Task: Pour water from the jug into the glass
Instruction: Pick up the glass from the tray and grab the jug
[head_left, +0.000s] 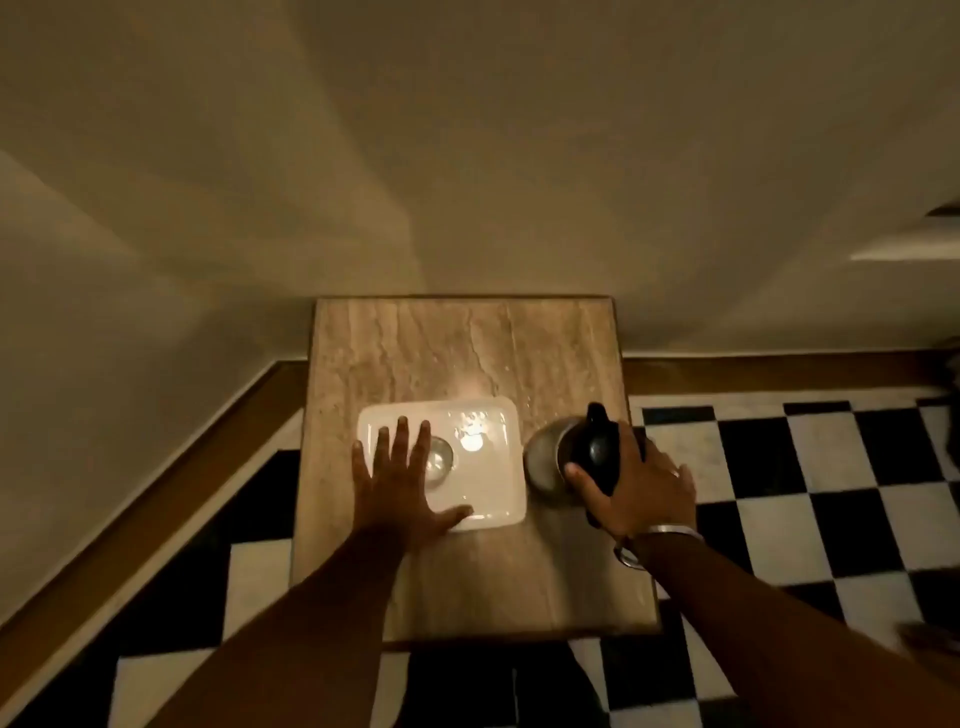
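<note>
Your jug (563, 457), a rounded metal body w/ a black lid and black handle, stands upright on the bare stone near the right edge of the surface (467, 353), just beside the right rim of the tray. Your right hand (636, 488) is wrapped around the black handle, fingers curled shut on it, thumb pointing left toward the metal body. There's a metal bangle (667, 530) on that wrist and a ring on one finger.

The small clear glass (439, 460) sits upright in the left half of the white rectangular tray (498, 499), seen from straight above, so you can't tell if there's any water in it. Your left hand (397, 486) lies flat and fully spread, palm down, holding nothing; fingers reach over the tray's left part, fingertips just beside the glass, thumb resting along the tray's near rim. Can't tell if a finger actually touches the glass.

The tray sits roughly mid-surface, closer to the left edge than the right, w/ a bright light reflection on its right half. The surface itself is a square beige stone top w/ streaky veining; the far half is bare. It stands against a cream wall (467, 156); below it, black-and-white chequered floor (779, 467) w/ a wooden skirting strip along the wall.
</note>
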